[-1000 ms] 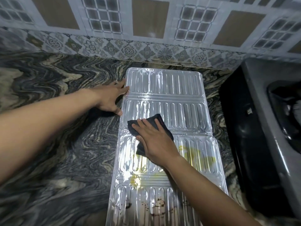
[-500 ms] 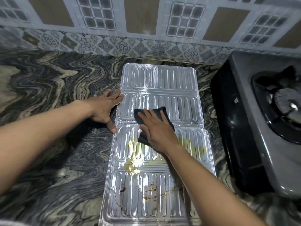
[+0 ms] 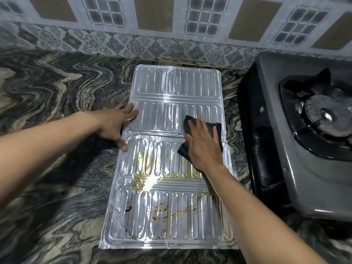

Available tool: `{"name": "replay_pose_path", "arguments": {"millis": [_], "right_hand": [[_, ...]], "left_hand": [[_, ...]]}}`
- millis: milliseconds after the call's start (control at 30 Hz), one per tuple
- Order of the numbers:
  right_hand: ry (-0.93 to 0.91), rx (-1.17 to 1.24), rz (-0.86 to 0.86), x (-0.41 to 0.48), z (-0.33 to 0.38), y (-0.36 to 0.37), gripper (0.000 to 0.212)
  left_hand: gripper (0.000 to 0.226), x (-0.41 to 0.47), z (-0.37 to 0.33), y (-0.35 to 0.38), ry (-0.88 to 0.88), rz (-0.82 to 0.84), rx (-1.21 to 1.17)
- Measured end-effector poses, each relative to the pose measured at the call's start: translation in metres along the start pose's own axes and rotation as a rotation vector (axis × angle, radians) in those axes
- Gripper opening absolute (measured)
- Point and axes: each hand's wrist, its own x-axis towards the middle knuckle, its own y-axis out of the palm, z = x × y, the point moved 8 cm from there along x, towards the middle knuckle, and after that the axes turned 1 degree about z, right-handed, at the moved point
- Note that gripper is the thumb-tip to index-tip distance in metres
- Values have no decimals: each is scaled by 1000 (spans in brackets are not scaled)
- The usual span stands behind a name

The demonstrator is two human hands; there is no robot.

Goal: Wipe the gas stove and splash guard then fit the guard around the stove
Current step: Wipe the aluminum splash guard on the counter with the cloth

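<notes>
A silver ribbed foil splash guard point(image 3: 175, 86) lies flat and unfolded on the marbled countertop. Yellow smears and brown spots mark its nearer panels. My right hand point(image 3: 203, 147) presses a dark cloth point(image 3: 213, 128) flat on the guard's right side, over the fold between the middle panels. My left hand point(image 3: 118, 121) rests with fingers spread on the guard's left edge, thumb on the nearer panel. The grey gas stove point(image 3: 308, 180) stands to the right, its black burner point(image 3: 323, 115) visible.
A patterned tiled wall point(image 3: 171, 25) runs along the back of the countertop point(image 3: 57, 103). A narrow strip of counter separates the guard from the stove's black side. The counter extends wide to the left.
My right hand has slid the cloth from the guard's left-middle toward its right edge. My left hand has stayed on the left edge. The view has shifted, showing more of the stove.
</notes>
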Motion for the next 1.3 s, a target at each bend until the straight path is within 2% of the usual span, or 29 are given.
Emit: {"name": "replay_pose_path", "arguments": {"millis": [200,500,700,833,1000,1133,1300], "right_hand": [[-28,13,13,3,-2,0,56],[181,78,-65,-52,-17,6,54],[203,-2,-37,-94,-3,14,55],[251,-48,-70,-89,-10,11,57],[272,-26,-45,-86,-10,14,59],[284,-13,-24,-84,-12,16,57],[317,4,-42,-78,1,19,55]], "left_hand": [[163,-1,2,10,0,9,-36],[161,-3,0,8,11,-11,-21],[166,-2,3,10,36,-21,-24],[159,-6,4,10,62,-93,-55],[125,-18,1,23,147,-146,-117],[135,-21,4,34,121,-85,-102],[133,-21,2,34,113,-85,-94]]}}
